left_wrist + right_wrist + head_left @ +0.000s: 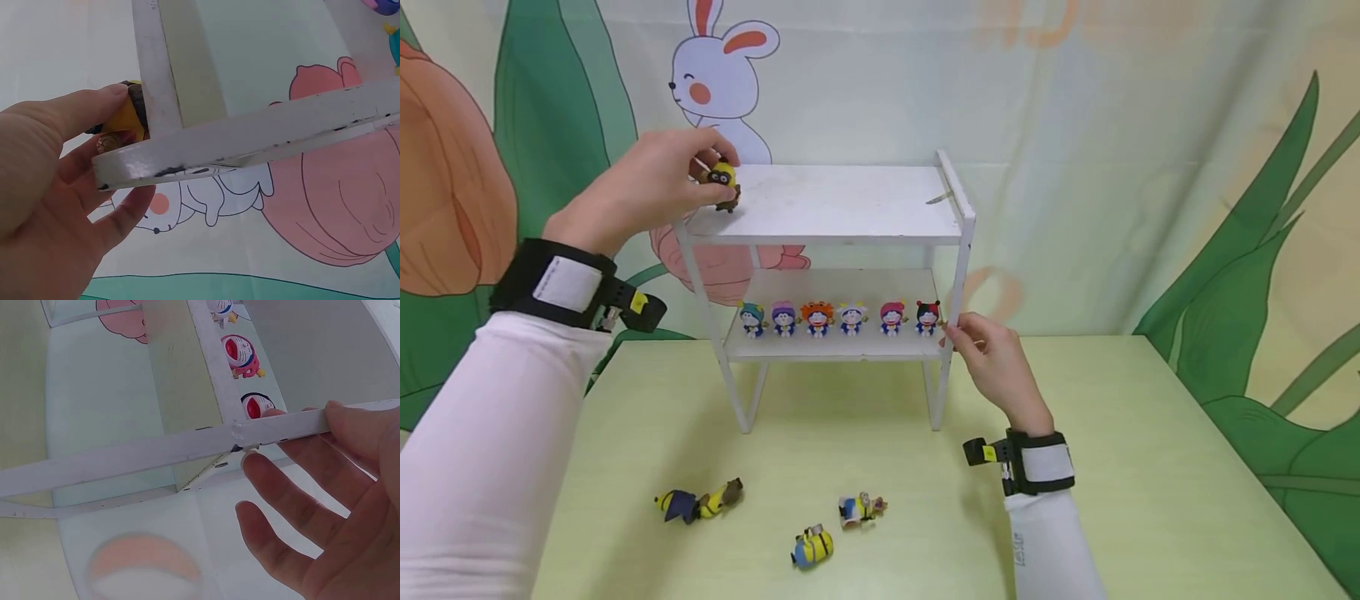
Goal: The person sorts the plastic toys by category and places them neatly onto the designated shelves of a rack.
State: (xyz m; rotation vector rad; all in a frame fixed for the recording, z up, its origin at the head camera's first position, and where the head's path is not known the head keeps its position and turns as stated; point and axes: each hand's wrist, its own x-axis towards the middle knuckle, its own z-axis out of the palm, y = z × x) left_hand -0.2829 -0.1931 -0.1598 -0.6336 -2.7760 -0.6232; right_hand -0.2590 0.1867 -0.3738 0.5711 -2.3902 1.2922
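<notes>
Up in the upper left of the frame, the left hand point(655, 179) has a yellow minion figure point(723, 177) in a pinch, thumb across its front, fingers behind, goggles towards the camera! And here's the relation that counts: the figure lies to the picture-right of the palm, out at the fingertips, its long axis upright, head up and feet down, right at the left end of the white top shelf point(835, 200). Are the feet touching that board or just above it? Can't tell from here. Setting it down, I'd judge, hinges on keeping that axis upright over the shelf's end.

The left hand is plainly the nearer one. Over at right of centre, and lower, the right hand point(1003, 367) grips the right front post point(962, 267), thumb on one side, fingers on the other, well apart from the minion.

Between them, six hatted figures point(817, 319) stand in a row on the lower shelf point(831, 350), and down at the bottom of the frame four more minions point(812, 547) lie on the table point(1150, 467), two of them end to end at lower left.
</notes>
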